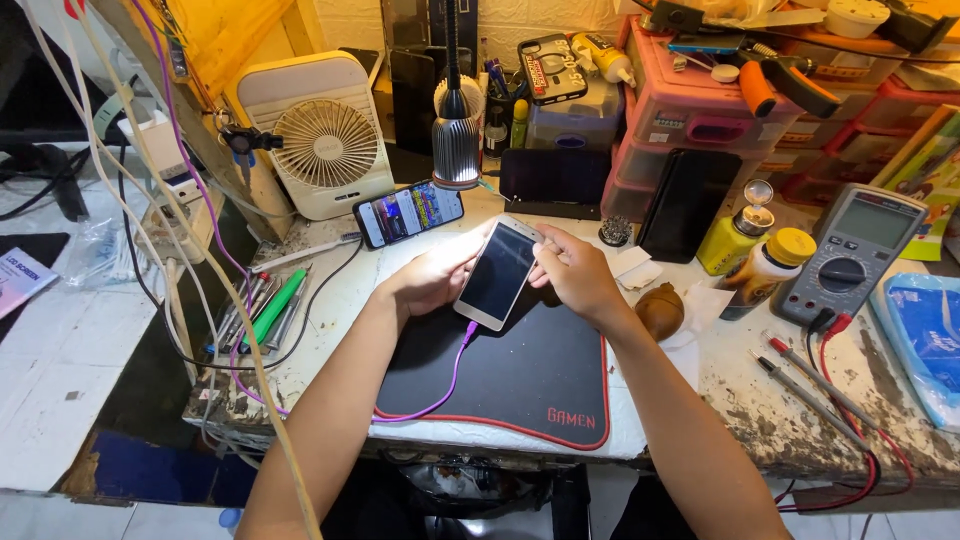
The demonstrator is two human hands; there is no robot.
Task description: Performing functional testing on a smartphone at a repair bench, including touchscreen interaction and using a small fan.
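A white smartphone (497, 273) with a dark screen is held tilted above a black mat with a red edge (520, 380). My left hand (432, 277) grips its left side and my right hand (572, 272) holds its right side near the top. A purple cable (452, 385) is plugged into the phone's bottom end and curves across the mat to the left. A desk lamp (456, 140) shines brightly on the hands.
A second phone with a lit screen (408, 213) lies by a white fan (325, 140). Several screwdrivers and tweezers (262, 312) lie left of the mat. To the right are bottles (765, 265), a grey multimeter (852, 255) with probes (810, 385), and stacked pink boxes (700, 110) behind.
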